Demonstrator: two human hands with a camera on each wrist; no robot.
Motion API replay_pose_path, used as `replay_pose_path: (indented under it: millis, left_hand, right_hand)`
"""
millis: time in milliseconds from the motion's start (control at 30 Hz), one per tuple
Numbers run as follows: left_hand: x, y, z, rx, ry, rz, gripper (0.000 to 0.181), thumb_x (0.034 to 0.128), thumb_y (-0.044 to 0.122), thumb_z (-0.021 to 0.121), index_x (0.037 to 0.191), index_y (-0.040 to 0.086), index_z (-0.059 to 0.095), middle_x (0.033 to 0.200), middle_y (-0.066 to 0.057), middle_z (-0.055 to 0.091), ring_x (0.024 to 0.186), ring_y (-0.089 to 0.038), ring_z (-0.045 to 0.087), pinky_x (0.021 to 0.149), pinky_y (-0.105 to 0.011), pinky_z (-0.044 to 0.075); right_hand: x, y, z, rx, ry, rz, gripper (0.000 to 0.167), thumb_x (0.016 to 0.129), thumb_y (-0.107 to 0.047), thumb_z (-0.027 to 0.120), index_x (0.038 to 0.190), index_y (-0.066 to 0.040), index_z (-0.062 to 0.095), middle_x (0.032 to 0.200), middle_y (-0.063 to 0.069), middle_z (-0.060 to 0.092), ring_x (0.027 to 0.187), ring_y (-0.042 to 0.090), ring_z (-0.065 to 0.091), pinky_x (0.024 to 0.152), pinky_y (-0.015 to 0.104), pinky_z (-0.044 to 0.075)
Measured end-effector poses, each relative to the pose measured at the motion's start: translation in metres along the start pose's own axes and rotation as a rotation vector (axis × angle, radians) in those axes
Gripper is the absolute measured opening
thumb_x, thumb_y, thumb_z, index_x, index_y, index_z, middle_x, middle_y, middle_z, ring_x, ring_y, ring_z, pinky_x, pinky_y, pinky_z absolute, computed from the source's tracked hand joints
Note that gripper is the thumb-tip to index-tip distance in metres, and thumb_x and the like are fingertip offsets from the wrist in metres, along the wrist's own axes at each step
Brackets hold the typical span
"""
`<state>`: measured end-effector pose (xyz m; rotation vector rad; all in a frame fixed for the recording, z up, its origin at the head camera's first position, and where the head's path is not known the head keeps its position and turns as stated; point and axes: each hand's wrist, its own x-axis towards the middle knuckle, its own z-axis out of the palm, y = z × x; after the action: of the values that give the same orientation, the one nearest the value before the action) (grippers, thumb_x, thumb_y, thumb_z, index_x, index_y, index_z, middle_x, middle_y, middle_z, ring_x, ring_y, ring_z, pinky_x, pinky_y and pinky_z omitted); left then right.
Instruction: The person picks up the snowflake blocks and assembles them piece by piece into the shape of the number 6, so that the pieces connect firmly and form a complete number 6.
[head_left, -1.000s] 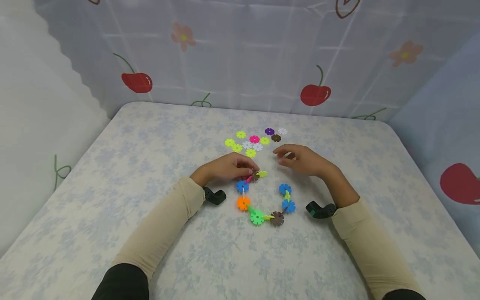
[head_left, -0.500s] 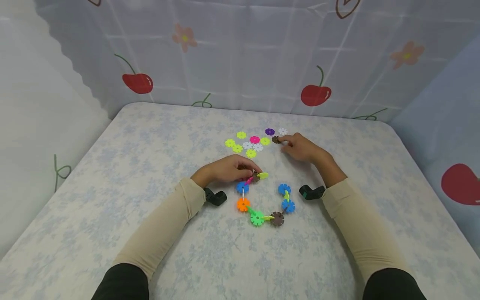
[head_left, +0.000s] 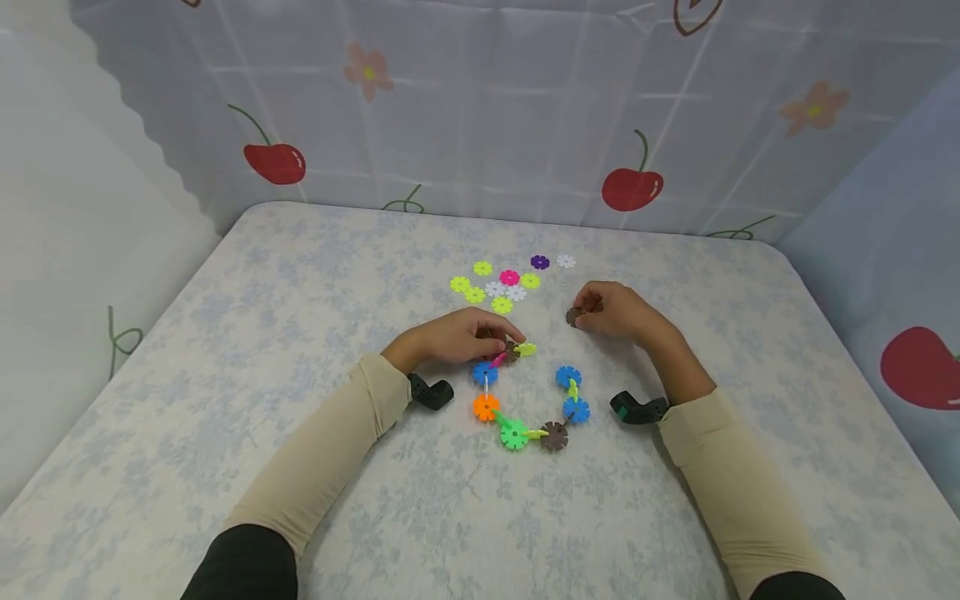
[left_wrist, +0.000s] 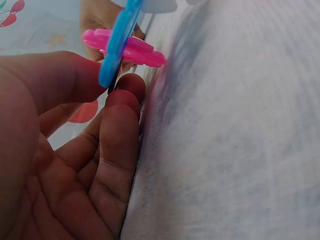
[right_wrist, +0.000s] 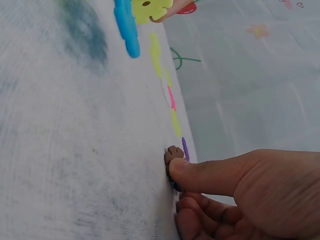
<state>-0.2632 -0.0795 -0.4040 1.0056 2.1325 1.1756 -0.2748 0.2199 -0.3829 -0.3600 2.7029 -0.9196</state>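
Observation:
My left hand (head_left: 459, 335) pinches a brown snowflake disc (head_left: 512, 351) at one end of a U-shaped chain of interlocked plastic discs. Slotted into this brown disc are a yellow disc (head_left: 527, 349) and a pink disc (left_wrist: 135, 50). My right hand (head_left: 618, 312) holds a loose brown disc (right_wrist: 174, 151) between thumb and fingers, right of the chain's open top. A blue disc (head_left: 568, 377) forms the chain's other end. An orange disc (head_left: 486, 407), a green disc (head_left: 514, 435) and a second brown disc (head_left: 554, 436) lie along its curve.
Beyond the hands, loose discs lie flat: several yellow discs (head_left: 460, 284), a pink disc (head_left: 509, 277), white discs (head_left: 516, 293) and a purple disc (head_left: 540, 262). They rest on a pale patterned tablecloth (head_left: 360, 275). A printed curtain (head_left: 480, 108) hangs behind the table.
My right hand reached out to the brown disc beside the loose pile, took it and brought it back towards me. My left hand has stayed at the chain's end.

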Motion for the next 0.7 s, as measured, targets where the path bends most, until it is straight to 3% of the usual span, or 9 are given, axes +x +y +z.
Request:
replay_pose_path:
  millis: [167,400,500,700]
  left_hand:
    - [0.001,-0.001,0.000,-0.007,-0.003,0.000,0.030,0.1050,0.008,0.054,0.131,0.010,0.068,0.095,-0.003,0.065,0.082,-0.019,0.052,0.076,-0.028,0.044]
    - [0.000,0.001,-0.001,-0.026,-0.005,0.003,0.030,0.1046,0.007,0.054,0.131,0.010,0.068,0.094,-0.003,0.065,0.083,-0.019,0.053,0.076,-0.028,0.044]
    - [0.000,0.002,-0.001,-0.026,-0.009,0.011,0.030,0.1047,0.007,0.054,0.131,0.011,0.068,0.094,-0.003,0.065,0.082,-0.018,0.052,0.075,-0.028,0.044]
    - [0.001,0.001,-0.002,0.006,-0.006,0.024,0.030,0.1042,0.008,0.056,0.130,0.011,0.070,0.111,0.003,0.070,0.089,-0.017,0.054,0.081,-0.028,0.045]
  right_hand:
    - [-0.012,-0.007,-0.001,0.126,-0.074,0.034,0.008,0.100,-0.007,0.065,0.101,0.000,0.063,0.090,0.013,0.064,0.079,0.025,0.062,0.070,0.034,0.051]
    - [-0.026,-0.016,0.011,0.437,-0.193,0.011,0.015,0.100,-0.007,0.065,0.109,0.005,0.063,0.097,0.020,0.066,0.083,0.026,0.068,0.077,0.035,0.059]
    - [-0.028,-0.017,0.016,0.496,-0.195,0.019,0.015,0.100,-0.007,0.065,0.107,0.006,0.064,0.100,0.021,0.066,0.084,0.026,0.068,0.078,0.036,0.059]
    - [-0.025,-0.017,0.024,0.534,-0.216,0.033,0.015,0.099,-0.006,0.066,0.107,0.006,0.063,0.103,0.020,0.068,0.085,0.026,0.068,0.079,0.036,0.059]
